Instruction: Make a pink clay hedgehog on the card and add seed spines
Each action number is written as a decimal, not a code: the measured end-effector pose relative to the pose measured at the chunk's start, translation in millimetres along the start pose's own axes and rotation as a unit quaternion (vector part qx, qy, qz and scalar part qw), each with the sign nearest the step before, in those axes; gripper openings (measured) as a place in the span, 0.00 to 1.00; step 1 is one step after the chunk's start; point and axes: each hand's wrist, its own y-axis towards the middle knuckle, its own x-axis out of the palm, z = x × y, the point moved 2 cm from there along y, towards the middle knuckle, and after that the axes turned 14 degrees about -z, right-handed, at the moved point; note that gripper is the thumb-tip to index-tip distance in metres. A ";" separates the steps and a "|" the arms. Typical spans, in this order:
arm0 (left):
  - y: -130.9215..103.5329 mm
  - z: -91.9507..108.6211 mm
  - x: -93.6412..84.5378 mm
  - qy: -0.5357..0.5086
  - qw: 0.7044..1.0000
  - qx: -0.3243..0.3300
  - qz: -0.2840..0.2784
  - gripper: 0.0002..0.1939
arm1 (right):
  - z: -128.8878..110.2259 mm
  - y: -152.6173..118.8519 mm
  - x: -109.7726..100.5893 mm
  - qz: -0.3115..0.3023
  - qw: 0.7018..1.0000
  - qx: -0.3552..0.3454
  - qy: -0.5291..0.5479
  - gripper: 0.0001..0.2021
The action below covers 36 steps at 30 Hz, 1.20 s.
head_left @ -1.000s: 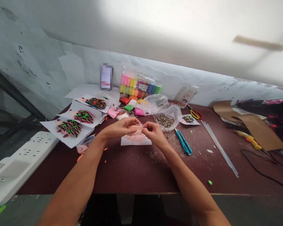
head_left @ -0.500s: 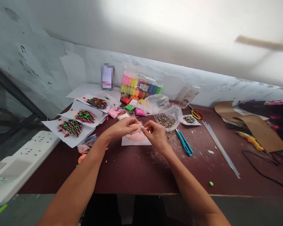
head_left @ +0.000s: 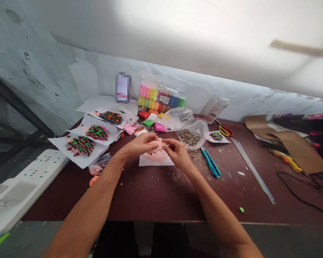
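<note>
above the maroon tabletop (head_left: 150, 197), mid-frame, your left hand (head_left: 142, 145) and right hand (head_left: 179, 154) pinch a peach piece (head_left: 159, 145), seemingly steadying it.

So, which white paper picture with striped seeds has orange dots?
The rearmost white paper seed picture in the left group; the other three show green instead.

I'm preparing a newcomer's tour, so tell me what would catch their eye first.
Probably the bright multicoloured packs by the back wall come first. Then the spiky figures on white sheets at the left, and, at centre, the left hand and right hand together at a small pale pink piece above an orange drawing.
</note>
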 end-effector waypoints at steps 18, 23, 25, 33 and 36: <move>0.4 1.5 0.7 -0.039 0.998 0.047 -0.011 0.19 | -9.7 -1.5 -2.1 0.074 0.995 -0.061 0.000 0.05; 3.0 -2.2 -1.8 -0.051 0.996 0.073 0.013 0.20 | -12.9 -3.1 3.3 0.042 0.996 -0.081 0.009 0.09; 2.7 -3.9 -3.4 -0.067 0.993 0.086 0.048 0.20 | -13.6 -3.8 5.9 0.028 0.996 -0.087 0.010 0.12; 5.9 -2.1 -0.5 -0.105 0.979 0.131 0.116 0.19 | -12.0 -3.8 15.5 0.078 0.990 -0.107 0.054 0.07; 7.6 -1.3 0.0 -0.115 0.974 0.147 0.128 0.18 | -14.4 -4.0 14.7 0.113 0.985 -0.126 0.043 0.06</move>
